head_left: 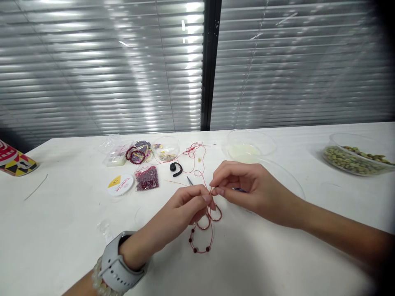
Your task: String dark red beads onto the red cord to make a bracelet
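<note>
The head view has both bare hands over the middle of the white, flat-topped desk (265, 267). The left hand (189, 206) and right hand (257, 187) each have a grip closed thumb to finger, pinching a thin red cord (210, 190) where their fingertips meet. On the near side is a red cord loop with round dark-red beads (207, 249); two glossy reddish-brown loops (220, 216) sit between it and the fingers. To me this looks like fine work on the cord, perhaps knotting, though the fingers hide the crossing. I'd say the next move calls for a firm left grip and a gentle right-hand pull, keeping the loops from snagging. A grey pointed metal tip (189, 181) shows just beyond the left hand.
</note>
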Demonstrator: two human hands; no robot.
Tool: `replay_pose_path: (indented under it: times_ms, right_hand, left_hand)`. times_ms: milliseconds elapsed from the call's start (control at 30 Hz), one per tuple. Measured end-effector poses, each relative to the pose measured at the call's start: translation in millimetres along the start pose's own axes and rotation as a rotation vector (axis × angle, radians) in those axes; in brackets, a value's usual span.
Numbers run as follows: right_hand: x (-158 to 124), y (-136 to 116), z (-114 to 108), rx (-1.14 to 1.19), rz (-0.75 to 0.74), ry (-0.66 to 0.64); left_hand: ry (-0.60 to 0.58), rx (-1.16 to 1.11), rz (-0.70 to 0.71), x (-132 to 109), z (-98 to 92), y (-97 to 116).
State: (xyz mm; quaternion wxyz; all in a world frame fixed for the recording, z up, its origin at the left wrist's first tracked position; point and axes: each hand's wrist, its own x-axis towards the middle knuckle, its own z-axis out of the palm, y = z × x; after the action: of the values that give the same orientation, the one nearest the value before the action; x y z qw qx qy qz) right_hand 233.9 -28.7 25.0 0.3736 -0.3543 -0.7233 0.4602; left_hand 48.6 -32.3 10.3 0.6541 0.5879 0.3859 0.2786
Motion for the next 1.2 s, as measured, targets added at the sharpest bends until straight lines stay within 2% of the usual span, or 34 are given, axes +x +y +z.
replay_pose_path:
  times_ms: [133, 433, 1200]
  right_hand:
    - [-1.0, 1.2, 3.6, 0.182, 0.111, 0.012]
    - [3.6, -1.6, 3.6, 0.352, 0.181, 0.053]
    - [2.0, 4.6, 0.4, 0.408, 0.231, 0.033]
  left_hand:
    - [-0.023, -0.045, 0.052, -1.0, -1.8, -1.7]
    - [-0.083, -0.041, 0.103, -4.6, -2.1, 0.4]
    - [0.031, -0.073, 0.127, -2.3, -4.8, -3.9]
